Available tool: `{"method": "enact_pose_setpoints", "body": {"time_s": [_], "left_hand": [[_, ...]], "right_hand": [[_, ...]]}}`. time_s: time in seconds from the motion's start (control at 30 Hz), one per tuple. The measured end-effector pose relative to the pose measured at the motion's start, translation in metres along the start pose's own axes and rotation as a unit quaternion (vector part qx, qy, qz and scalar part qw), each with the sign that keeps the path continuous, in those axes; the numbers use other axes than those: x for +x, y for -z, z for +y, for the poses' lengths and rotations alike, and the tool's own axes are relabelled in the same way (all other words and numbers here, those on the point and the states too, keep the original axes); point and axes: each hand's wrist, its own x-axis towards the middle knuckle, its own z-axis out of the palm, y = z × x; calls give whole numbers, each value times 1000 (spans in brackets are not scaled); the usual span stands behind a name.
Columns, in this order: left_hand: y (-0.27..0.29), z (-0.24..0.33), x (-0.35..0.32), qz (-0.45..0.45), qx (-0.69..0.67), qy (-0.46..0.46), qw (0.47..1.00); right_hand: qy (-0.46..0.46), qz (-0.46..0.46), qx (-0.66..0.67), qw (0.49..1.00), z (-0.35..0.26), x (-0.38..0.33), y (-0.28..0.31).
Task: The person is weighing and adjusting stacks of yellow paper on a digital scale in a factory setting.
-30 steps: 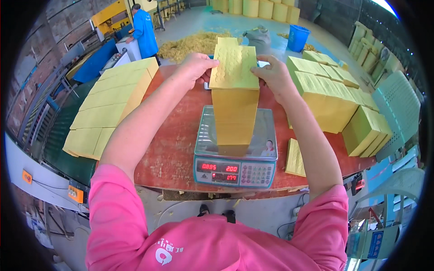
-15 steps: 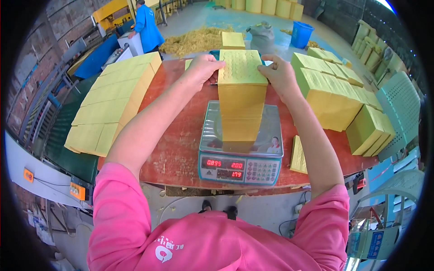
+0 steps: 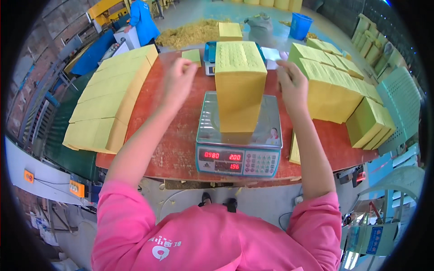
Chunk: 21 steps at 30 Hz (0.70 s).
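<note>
A tall stack of yellow paper (image 3: 240, 101) with a dimpled top stands upright on the steel pan of a digital scale (image 3: 208, 124), whose display glows red. My left hand (image 3: 177, 83) hovers left of the stack, apart from it; it is blurred, its fingers loosely bent and nothing visible in them. On the other side my right hand (image 3: 294, 86) is also off the stack, with thumb and fingers slightly apart and nothing held. Behind the stack sits a second, smaller scale (image 3: 209, 67), partly hidden, and a thin yellow pad (image 3: 192, 57) lies near my left fingers.
Yellow paper stacks line the left (image 3: 101, 99) and right (image 3: 332, 97) of the red table (image 3: 158, 153). Part of a yellow block (image 3: 294, 151) shows beside my right forearm. Beyond are a blue bin (image 3: 300, 26), a grey sack (image 3: 260, 29), shredded yellow paper (image 3: 190, 32) and a blue-coated person (image 3: 143, 22).
Both hands have let go of the stack's upper edges and moved outward, the left farther. The red digits on the scale have changed. The view has shifted slightly.
</note>
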Motion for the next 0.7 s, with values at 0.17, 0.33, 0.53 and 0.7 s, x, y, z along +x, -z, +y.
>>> {"method": "enact_pose_setpoints", "body": {"time_s": [0.17,0.33,0.53,0.7], "left_hand": [[77,-56,-63,43,-48,202,977],[122,-79,-99,83,-59,287,953],[100,-74,-111,46,-93,282,954],[85,-55,-111,26,-103,269,957]], "right_hand": [[-128,27,64,989,56,-94,54],[-197,26,84,976,83,-136,83],[-234,-9,79,969,91,-129,72],[-215,-70,64,972,89,-104,47]]}}
